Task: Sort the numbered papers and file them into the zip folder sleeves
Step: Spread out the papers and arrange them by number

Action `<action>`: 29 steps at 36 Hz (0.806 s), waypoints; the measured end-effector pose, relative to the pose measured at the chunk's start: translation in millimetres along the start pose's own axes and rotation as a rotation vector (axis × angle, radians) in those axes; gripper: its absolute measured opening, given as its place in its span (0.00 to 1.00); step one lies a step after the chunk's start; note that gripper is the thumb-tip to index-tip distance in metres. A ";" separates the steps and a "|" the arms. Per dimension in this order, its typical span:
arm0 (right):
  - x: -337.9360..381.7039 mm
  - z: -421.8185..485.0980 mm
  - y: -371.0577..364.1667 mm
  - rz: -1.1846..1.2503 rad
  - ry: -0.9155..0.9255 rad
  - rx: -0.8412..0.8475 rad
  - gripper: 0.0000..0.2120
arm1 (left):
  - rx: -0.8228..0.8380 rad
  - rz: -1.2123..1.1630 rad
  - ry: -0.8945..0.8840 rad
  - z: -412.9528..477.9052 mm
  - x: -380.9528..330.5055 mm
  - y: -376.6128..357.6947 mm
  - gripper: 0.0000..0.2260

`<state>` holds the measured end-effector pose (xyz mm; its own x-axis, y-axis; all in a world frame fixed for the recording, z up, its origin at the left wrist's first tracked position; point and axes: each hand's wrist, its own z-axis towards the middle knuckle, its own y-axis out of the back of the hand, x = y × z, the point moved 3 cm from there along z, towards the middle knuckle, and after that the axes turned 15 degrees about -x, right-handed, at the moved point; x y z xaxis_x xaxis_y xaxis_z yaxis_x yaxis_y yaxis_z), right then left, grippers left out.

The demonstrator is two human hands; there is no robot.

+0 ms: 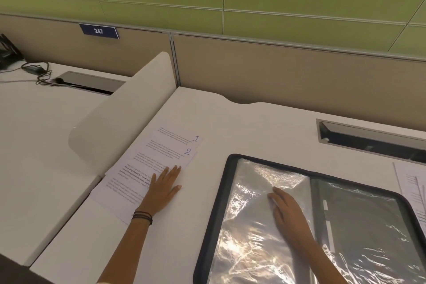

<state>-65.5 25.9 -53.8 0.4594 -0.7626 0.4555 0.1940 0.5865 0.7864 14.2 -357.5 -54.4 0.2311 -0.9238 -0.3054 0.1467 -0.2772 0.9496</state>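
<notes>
— Where are the hands?
— Lower right of the frame, the right hand point(287, 211) lies with its fingers fairly straight on a clear sleeve point(244, 226) of the opened zip folder point(219, 191), gripping nothing.
— And the other one?
— Left of centre, the left hand point(164, 185) rests flat and open on the stack of papers point(138, 168), just left of the folder. Sheets numbered 1 and 2 fan out above its fingertips.
— Farther back?
— A cable slot point(368, 138) at upper right, and a 247 sign point(98, 31) at upper left.
</notes>
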 end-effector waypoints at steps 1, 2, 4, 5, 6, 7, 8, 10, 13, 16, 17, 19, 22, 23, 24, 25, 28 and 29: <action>0.7 0.4 0.3 0.001 -0.003 -0.002 0.21 | -0.005 -0.001 -0.004 2.0 0.8 -1.3 0.49; 1.0 0.7 0.6 0.003 -0.004 -0.003 0.21 | -0.012 0.002 -0.008 3.6 2.0 -2.8 0.49; 0.9 1.0 1.2 0.013 0.004 -0.001 0.21 | -0.019 0.021 -0.013 5.1 3.8 -5.6 0.49; 0.6 1.0 2.1 0.021 0.004 0.002 0.20 | -0.023 0.026 -0.011 5.1 4.1 -6.5 0.49; -0.8 0.7 2.9 0.032 -0.003 0.007 0.19 | -0.036 0.024 -0.007 5.1 4.4 -7.7 0.49; -1.1 0.6 4.9 0.046 -0.013 0.013 0.17 | -0.055 0.019 -0.002 5.9 3.5 -8.0 0.48; -1.8 0.8 6.8 0.059 -0.017 0.019 0.16 | -0.077 0.016 0.004 6.6 2.0 -7.8 0.48; -3.4 1.8 12.4 0.068 -0.009 0.015 0.15 | -0.099 0.033 0.018 8.0 -2.0 -7.0 0.48; -5.8 3.3 23.8 0.078 -0.002 -0.002 0.15 | -0.098 0.039 0.042 6.9 -6.7 -4.8 0.49; -12.7 1.9 36.0 0.080 0.000 -0.043 0.21 | -0.100 0.027 0.063 7.0 -6.9 -2.8 0.47; -14.8 1.4 40.1 0.077 0.007 -0.062 0.21 | -0.097 0.035 0.062 8.2 -9.7 -0.4 0.45; -18.9 -0.5 47.3 0.078 0.015 -0.093 0.18 | -0.099 0.044 0.063 10.8 -9.9 -1.9 0.41; -24.8 -5.1 57.3 0.094 -0.012 -0.127 0.13 | -0.117 0.069 0.097 17.1 -5.3 -5.7 0.46; -27.3 -7.7 60.3 0.084 -0.018 -0.129 0.14 | -0.133 0.056 0.102 18.2 -8.0 -3.4 0.45; -29.6 -10.3 63.4 0.078 -0.024 -0.128 0.15 | -0.143 0.042 0.103 18.8 -11.4 -1.1 0.40; -32.4 -13.2 66.4 0.073 -0.030 -0.126 0.15 | -0.137 0.025 0.116 18.9 -15.8 1.5 0.31; -47.0 -22.4 71.8 0.045 -0.050 -0.090 0.17 | -0.181 -0.050 0.136 20.8 -34.8 4.1 0.21; -51.9 -25.1 72.9 0.035 -0.058 -0.084 0.17 | -0.213 -0.075 0.120 21.9 -40.7 5.5 0.21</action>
<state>-53.5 115.1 -30.6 0.4165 -0.7544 0.5073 0.2520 0.6319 0.7329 -15.5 -327.2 -35.2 0.3229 -0.8613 -0.3923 0.3639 -0.2697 0.8915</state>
